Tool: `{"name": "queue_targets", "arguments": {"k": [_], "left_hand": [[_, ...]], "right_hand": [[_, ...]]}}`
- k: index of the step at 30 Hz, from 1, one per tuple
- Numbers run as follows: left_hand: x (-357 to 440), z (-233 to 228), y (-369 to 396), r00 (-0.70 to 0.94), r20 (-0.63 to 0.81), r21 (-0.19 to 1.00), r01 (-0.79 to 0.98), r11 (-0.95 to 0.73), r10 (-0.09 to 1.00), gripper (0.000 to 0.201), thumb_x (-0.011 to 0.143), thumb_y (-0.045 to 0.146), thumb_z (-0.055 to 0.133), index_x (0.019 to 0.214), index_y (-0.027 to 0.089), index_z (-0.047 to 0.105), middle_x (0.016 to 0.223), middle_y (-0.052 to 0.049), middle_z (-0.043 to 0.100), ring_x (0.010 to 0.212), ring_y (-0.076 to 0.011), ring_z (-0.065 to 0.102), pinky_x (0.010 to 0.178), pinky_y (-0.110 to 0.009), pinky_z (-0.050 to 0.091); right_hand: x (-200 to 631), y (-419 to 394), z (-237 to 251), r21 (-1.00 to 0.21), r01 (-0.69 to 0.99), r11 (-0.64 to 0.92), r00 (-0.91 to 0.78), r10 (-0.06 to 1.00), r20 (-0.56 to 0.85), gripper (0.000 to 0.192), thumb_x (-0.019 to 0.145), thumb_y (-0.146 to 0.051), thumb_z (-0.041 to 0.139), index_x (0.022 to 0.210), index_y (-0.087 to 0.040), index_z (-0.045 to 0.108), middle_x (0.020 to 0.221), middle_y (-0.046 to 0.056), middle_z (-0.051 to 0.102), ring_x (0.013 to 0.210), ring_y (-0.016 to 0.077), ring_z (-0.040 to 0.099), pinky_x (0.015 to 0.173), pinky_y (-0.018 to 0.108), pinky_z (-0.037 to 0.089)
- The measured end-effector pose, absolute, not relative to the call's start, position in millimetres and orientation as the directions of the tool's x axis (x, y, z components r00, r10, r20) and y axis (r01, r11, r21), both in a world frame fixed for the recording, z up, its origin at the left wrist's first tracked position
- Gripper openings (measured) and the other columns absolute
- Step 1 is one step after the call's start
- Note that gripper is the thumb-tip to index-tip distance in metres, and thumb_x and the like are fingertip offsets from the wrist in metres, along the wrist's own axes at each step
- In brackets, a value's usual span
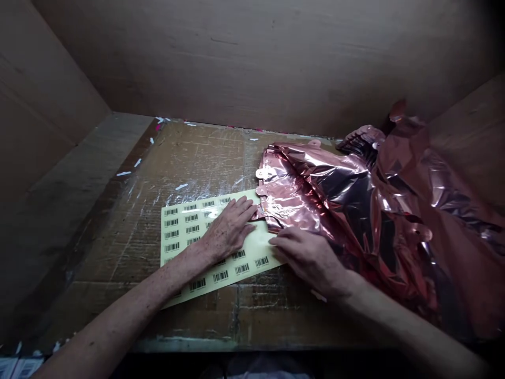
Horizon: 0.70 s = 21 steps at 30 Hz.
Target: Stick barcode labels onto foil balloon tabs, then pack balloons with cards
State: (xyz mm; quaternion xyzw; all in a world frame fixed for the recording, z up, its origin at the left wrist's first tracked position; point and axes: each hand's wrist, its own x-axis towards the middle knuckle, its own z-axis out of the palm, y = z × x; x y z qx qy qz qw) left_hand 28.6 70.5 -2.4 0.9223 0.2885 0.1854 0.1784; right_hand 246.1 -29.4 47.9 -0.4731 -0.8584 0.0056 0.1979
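Your flattened left hand (230, 225) probably steadied the label sheet (172, 239); your right hand (310, 258) half-curled by foil (294, 195), grip unclear.

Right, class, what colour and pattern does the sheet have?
The sheet is pale yellow with black barcodes in rows; head view shows it best.

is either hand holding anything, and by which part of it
The left hand lies on the sheet, fingers at the foil's left edge; whether it or the right hand grips anything cannot be told.
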Motion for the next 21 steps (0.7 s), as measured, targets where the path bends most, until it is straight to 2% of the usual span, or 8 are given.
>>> {"name": "queue_targets", "arguments": {"k": [2,5,11,13,17,21], "left_hand": [[29,-5,71,0.765,0.228,0.443,0.470,-0.764,0.603,0.041,0.100,0.025,0.049,0.138,0.012,0.045,0.148,-0.016,0.049,0.145,-0.0296,0.037,0.120,-0.053,0.029],[28,-6,73,0.766,0.228,0.445,0.468,-0.764,0.602,0.041,0.100,0.027,0.048,0.139,0.014,0.044,0.149,-0.015,0.048,0.145,-0.0291,0.036,0.120,-0.053,0.029],[28,-7,73,0.763,0.271,0.438,0.445,-0.781,0.587,0.040,0.100,0.026,0.049,0.137,0.013,0.045,0.146,-0.017,0.050,0.143,-0.0300,0.039,0.119,-0.055,0.031],[28,-7,73,0.764,0.275,0.434,0.443,-0.784,0.584,0.040,0.100,0.026,0.049,0.137,0.012,0.045,0.145,-0.017,0.051,0.142,-0.0309,0.040,0.118,-0.054,0.032],[28,-6,73,0.764,0.278,0.427,0.445,-0.787,0.583,0.039,0.099,0.025,0.049,0.136,0.012,0.046,0.144,-0.017,0.052,0.141,-0.0310,0.041,0.118,-0.054,0.033],[28,-5,73,0.765,0.278,0.428,0.443,-0.788,0.581,0.039,0.099,0.024,0.049,0.136,0.011,0.046,0.144,-0.017,0.052,0.141,-0.0311,0.041,0.118,-0.054,0.033]], "right_hand": [[228,-42,21,-0.230,0.783,0.578,-0.478,0.796,0.372,0.020,0.100,-0.015,0.048,0.106,-0.014,0.066,0.094,0.009,0.067,0.083,0.0174,0.063,0.073,0.027,0.052],[227,-47,4,-0.183,0.756,0.628,-0.508,0.740,0.440,0.022,0.100,-0.011,0.044,0.106,-0.009,0.065,0.088,0.010,0.066,0.080,0.0189,0.061,0.074,0.030,0.052],[232,-48,12,-0.193,0.736,0.648,-0.564,0.746,0.353,0.026,0.101,-0.011,0.038,0.096,-0.010,0.064,0.085,0.010,0.063,0.074,0.0195,0.056,0.070,0.032,0.049],[231,-48,12,-0.246,0.745,0.620,-0.539,0.777,0.326,0.022,0.100,-0.013,0.042,0.096,-0.012,0.063,0.087,0.009,0.063,0.077,0.0199,0.057,0.071,0.032,0.049],[232,-44,12,-0.456,0.736,0.500,-0.447,0.865,0.227,0.014,0.100,-0.018,0.048,0.097,-0.016,0.061,0.092,0.007,0.063,0.087,0.0190,0.059,0.078,0.031,0.050],[230,-39,14,-0.521,0.763,0.381,-0.379,0.918,0.116,0.012,0.099,-0.023,0.052,0.093,-0.018,0.061,0.092,0.006,0.063,0.087,0.0192,0.060,0.076,0.031,0.048]]}}
